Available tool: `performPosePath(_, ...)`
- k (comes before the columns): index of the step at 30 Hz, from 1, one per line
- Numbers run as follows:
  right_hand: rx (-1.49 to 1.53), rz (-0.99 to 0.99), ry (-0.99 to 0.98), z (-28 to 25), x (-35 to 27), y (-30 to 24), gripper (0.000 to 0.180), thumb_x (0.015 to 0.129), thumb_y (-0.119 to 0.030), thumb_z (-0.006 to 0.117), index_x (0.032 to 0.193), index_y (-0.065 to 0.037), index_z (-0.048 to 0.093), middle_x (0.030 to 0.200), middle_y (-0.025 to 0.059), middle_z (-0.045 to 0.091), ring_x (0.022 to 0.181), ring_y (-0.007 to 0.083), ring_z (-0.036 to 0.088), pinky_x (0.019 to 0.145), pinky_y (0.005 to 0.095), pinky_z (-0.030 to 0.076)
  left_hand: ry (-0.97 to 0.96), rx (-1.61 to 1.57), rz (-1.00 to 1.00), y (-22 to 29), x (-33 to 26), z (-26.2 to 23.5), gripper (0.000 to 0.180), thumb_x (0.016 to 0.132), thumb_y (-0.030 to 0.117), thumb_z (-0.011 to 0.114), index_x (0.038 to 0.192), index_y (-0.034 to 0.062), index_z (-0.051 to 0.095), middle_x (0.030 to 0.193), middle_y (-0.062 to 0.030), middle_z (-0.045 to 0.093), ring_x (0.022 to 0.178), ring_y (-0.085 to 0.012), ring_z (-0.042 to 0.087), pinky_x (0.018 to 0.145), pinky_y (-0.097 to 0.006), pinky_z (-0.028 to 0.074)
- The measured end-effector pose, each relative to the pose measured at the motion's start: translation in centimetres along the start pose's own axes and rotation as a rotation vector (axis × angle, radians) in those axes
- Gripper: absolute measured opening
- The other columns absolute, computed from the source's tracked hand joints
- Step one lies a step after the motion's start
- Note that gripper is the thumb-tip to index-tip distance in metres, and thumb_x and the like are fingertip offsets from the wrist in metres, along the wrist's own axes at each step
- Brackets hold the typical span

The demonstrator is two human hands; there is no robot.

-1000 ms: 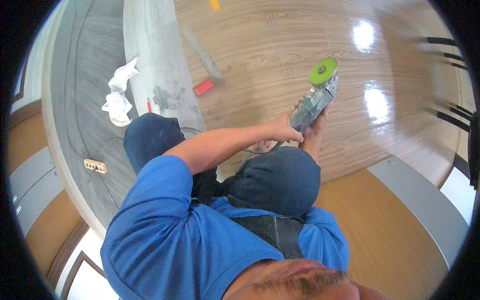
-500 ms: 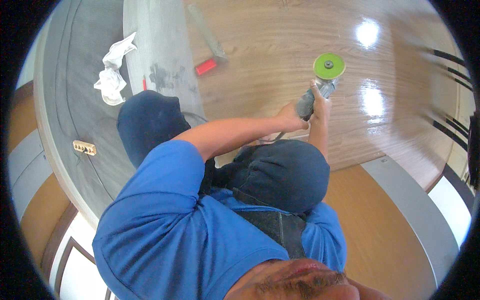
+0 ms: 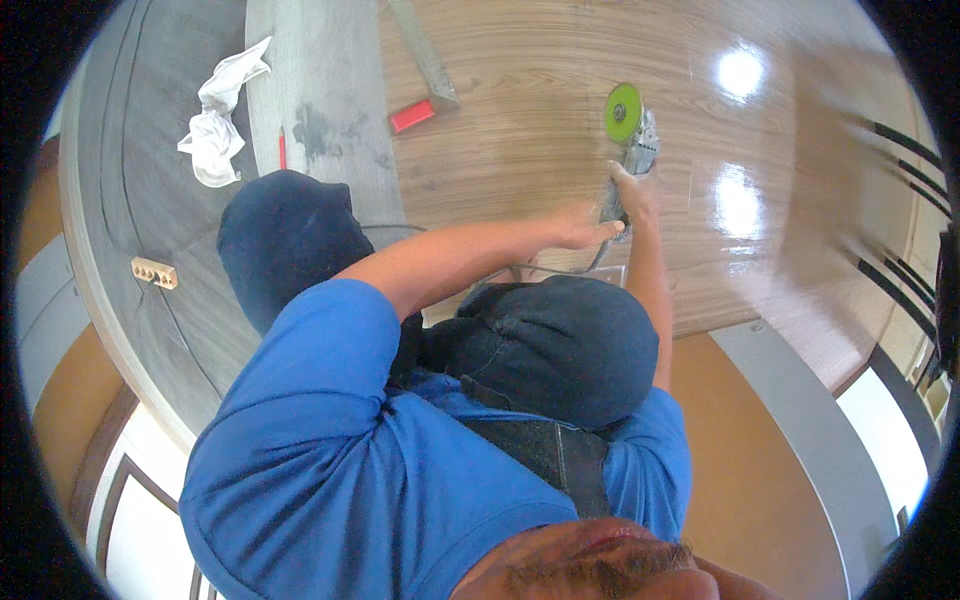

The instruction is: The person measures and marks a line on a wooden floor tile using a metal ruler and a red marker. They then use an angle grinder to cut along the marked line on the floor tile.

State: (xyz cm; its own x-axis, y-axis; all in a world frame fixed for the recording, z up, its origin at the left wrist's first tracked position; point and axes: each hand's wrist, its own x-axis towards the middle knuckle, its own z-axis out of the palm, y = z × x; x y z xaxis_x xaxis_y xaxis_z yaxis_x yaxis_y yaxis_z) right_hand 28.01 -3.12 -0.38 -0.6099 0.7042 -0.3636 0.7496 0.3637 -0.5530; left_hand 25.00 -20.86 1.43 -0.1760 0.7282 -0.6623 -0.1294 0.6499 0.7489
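Observation:
An angle grinder [image 3: 641, 152] with a lime-green disc [image 3: 620, 125] is held out in front of me, over the wood-patterned floor [image 3: 520, 70]. My right hand [image 3: 637, 194] wraps round its body just behind the metal head. At the rear end, next to where the cord [image 3: 598, 262] comes out, my left hand [image 3: 580, 228] holds the handle, with some of its fingers hidden behind the tool. The disc stands tilted with its face partly toward me, apart from any workpiece that I can see.
On the left, a white cloth [image 3: 217, 140], a red pencil [image 3: 282, 150] and a power strip [image 3: 154, 273] lie on grey boards [image 3: 330, 60]. A square with a red handle [image 3: 411, 116] rests nearby. Black bars [image 3: 895, 285] stand at the far right.
The grinder has turned in my hands, so its disc now tilts sideways and sits a little farther left and forward. More of the cord shows behind the handle.

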Motion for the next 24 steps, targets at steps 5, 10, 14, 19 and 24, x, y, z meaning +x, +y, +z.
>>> performPosePath(5,-0.053,-0.046,0.014,-0.1,1.0,1.2,0.085,0.069,-0.04,0.089,0.134,0.006,0.059,0.127,0.0282,0.069,0.119,0.0436,0.066,0.101,0.0492,0.052,0.023,0.29,-0.017,-1.6,0.3,-0.6,0.104,0.088,0.07,0.067,0.153,-0.0066,0.042,0.161,-0.035,0.033,0.151,-0.0474,0.034,0.122,-0.056,0.033)
performPosePath(10,-0.076,-0.078,-0.021,-1.6,1.7,1.8,0.085,0.07,-0.04,0.087,0.135,0.005,0.058,0.125,0.0284,0.069,0.118,0.0434,0.067,0.1,0.0484,0.053,-0.021,0.815,0.113,-3.9,-3.5,-1.4,0.095,0.077,0.048,0.085,0.153,0.0046,0.048,0.168,-0.0315,0.021,0.155,-0.0497,0.025,0.116,-0.072,0.031)
performPosePath(14,-0.114,-0.038,-0.067,-2.3,1.5,0.8,0.082,0.07,-0.039,0.087,0.134,0.004,0.059,0.123,0.0284,0.07,0.118,0.0428,0.067,0.099,0.0474,0.053,-0.067,1.032,0.134,-4.6,-4.9,-0.8,0.079,0.07,0.045,0.088,0.135,0.0048,0.067,0.168,-0.0323,0.021,0.154,-0.0524,0.024,0.117,-0.073,0.029)
performPosePath(19,-0.214,-0.029,-0.073,-2.2,1.2,-0.1,0.08,0.07,-0.041,0.086,0.132,0.004,0.062,0.123,0.0279,0.071,0.117,0.0435,0.068,0.099,0.0489,0.054,-0.116,1.084,0.181,-6.1,-4.6,-0.8,0.053,0.073,0.044,0.086,0.111,0.0081,0.081,0.169,-0.0326,0.017,0.154,-0.0541,0.022,0.119,-0.071,0.027)
performPosePath(24,-0.208,-0.042,-0.067,-1.9,1.1,0.5,0.078,0.07,-0.043,0.086,0.13,0.002,0.064,0.121,0.0279,0.072,0.115,0.0439,0.068,0.099,0.0498,0.054,-0.123,1.057,0.202,-6.0,-4.5,-0.9,0.051,0.075,0.045,0.083,0.113,0.0098,0.081,0.169,-0.0324,0.017,0.154,-0.0543,0.021,0.119,-0.07,0.027)
